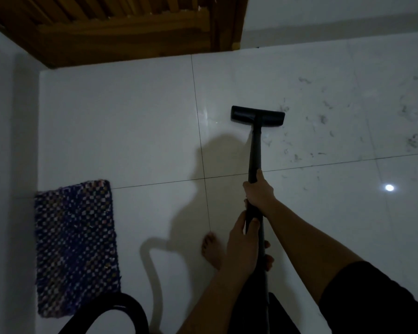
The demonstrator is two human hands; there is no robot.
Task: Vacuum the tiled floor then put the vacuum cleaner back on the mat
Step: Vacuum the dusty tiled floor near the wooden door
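Both my hands work the vacuum cleaner's black wand (pixel 255 150): the right hand (pixel 260 192) higher up, the left hand (pixel 241 239) just below, fingers (pixel 253 222) of both clenched round the tube. Its floor head (pixel 258 116) sits flat on the tiled floor (pixel 130 128), beside scattered dirt (pixel 323 119). The wand looks stiff and light, and I judge it steers best held here. The mat (pixel 75 244) lies well apart, by the left wall.
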